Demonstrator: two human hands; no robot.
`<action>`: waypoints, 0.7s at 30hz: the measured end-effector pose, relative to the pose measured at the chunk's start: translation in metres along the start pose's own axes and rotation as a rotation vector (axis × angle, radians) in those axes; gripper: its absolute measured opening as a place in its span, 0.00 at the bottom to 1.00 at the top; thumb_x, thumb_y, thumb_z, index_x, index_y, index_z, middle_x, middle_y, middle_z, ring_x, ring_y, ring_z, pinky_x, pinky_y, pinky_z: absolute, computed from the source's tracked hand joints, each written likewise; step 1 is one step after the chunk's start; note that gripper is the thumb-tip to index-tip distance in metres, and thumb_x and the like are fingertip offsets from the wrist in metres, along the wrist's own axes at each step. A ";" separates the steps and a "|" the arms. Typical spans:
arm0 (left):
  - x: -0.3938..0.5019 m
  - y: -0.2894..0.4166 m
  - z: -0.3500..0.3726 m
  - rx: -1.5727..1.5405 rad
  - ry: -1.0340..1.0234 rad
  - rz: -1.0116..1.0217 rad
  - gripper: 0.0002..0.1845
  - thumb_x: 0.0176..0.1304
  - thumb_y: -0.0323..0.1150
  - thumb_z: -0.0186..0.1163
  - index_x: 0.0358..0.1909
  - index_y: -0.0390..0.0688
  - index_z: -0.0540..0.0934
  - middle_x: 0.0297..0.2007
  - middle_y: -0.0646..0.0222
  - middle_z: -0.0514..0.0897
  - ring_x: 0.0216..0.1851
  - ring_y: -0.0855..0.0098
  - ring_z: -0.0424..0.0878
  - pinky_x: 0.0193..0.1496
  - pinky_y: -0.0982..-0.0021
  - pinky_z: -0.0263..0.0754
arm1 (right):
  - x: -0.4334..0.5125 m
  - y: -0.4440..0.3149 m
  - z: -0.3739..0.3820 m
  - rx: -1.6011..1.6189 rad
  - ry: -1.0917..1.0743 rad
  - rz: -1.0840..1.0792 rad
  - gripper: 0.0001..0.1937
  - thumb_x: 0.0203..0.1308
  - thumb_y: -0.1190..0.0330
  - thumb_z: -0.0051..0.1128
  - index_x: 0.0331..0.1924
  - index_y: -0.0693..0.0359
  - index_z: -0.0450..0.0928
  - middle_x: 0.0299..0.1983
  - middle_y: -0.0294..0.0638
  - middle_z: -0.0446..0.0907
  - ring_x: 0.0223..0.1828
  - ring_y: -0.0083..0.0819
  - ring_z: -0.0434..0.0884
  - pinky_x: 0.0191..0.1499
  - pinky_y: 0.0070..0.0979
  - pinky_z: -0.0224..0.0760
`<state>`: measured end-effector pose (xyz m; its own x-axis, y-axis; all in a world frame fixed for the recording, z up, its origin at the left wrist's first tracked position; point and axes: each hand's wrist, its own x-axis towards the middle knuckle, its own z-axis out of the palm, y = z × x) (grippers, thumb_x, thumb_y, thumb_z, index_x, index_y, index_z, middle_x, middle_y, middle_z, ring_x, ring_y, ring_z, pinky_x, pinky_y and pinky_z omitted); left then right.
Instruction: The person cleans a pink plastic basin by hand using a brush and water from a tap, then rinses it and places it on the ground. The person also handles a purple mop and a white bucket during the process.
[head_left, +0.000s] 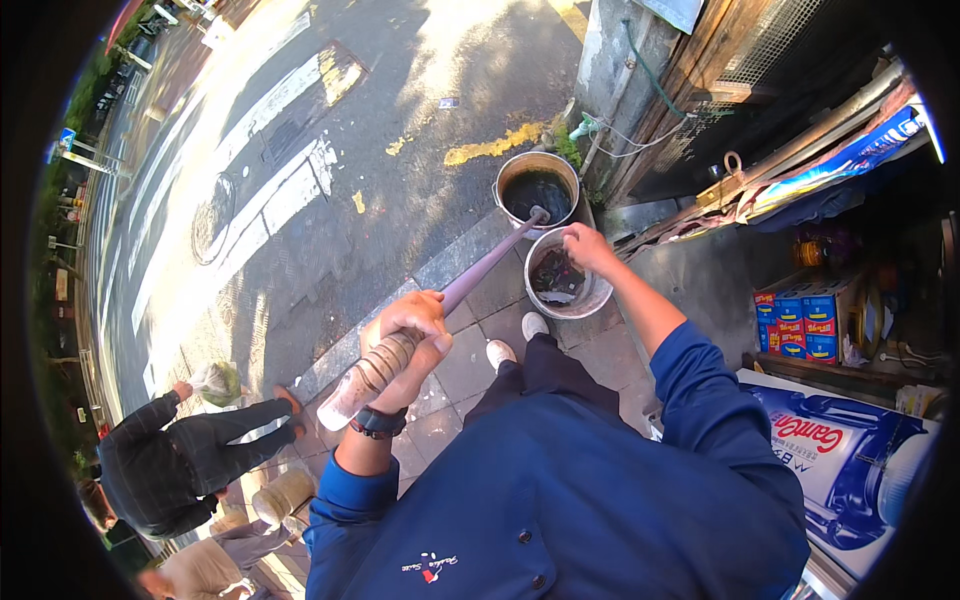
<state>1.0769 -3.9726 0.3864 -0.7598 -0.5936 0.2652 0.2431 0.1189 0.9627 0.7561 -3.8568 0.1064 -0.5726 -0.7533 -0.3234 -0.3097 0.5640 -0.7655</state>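
Observation:
My left hand (405, 337) is closed around the upper end of a long purple pole (487, 264), whose tip is wrapped in clear plastic and cord. The pole slants down and away to a bucket of dark liquid (574, 178), where its far end rests by the near rim. Right beside that stands a white bucket (534, 285) with dark, mixed refuse inside. My right hand (589, 247) is over this bucket's right rim, fingers curled; whether it grips the rim or anything else cannot be told.
A curb (450, 244) runs past the buckets to a road. A concrete post (626, 67) and wooden frame (712, 52) stand behind them. Stacked boxes (799, 322) and a printed white-and-blue case (832, 450) are at right. A person (161, 465) holding a bag is at lower left, near others.

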 end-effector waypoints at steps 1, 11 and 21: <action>-0.002 -0.008 -0.007 0.051 0.029 -0.042 0.10 0.50 0.19 0.63 0.30 0.46 0.76 0.28 0.74 0.78 0.35 0.72 0.76 0.62 0.55 0.65 | 0.021 -0.016 -0.019 -0.113 0.060 -0.047 0.15 0.61 0.63 0.49 0.45 0.62 0.80 0.43 0.52 0.83 0.47 0.45 0.82 0.52 0.37 0.73; -0.010 -0.033 -0.019 0.056 0.287 -0.140 0.11 0.44 0.26 0.69 0.25 0.48 0.74 0.23 0.74 0.77 0.31 0.69 0.76 0.57 0.53 0.67 | 0.235 -0.024 -0.131 -0.810 0.268 -0.098 0.15 0.61 0.61 0.57 0.48 0.57 0.77 0.53 0.47 0.73 0.59 0.46 0.70 0.58 0.40 0.67; 0.027 -0.035 -0.023 0.017 0.359 -0.151 0.12 0.47 0.31 0.70 0.27 0.50 0.74 0.21 0.77 0.74 0.29 0.71 0.74 0.56 0.54 0.65 | 0.278 -0.019 -0.149 -1.074 -0.019 -0.424 0.12 0.54 0.76 0.55 0.39 0.51 0.83 0.37 0.41 0.82 0.47 0.42 0.79 0.49 0.39 0.74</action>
<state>1.0620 -4.0113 0.3583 -0.5266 -0.8456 0.0876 0.1326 0.0200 0.9910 0.4898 -4.0269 0.1136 -0.2600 -0.9507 -0.1689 -0.9656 0.2550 0.0506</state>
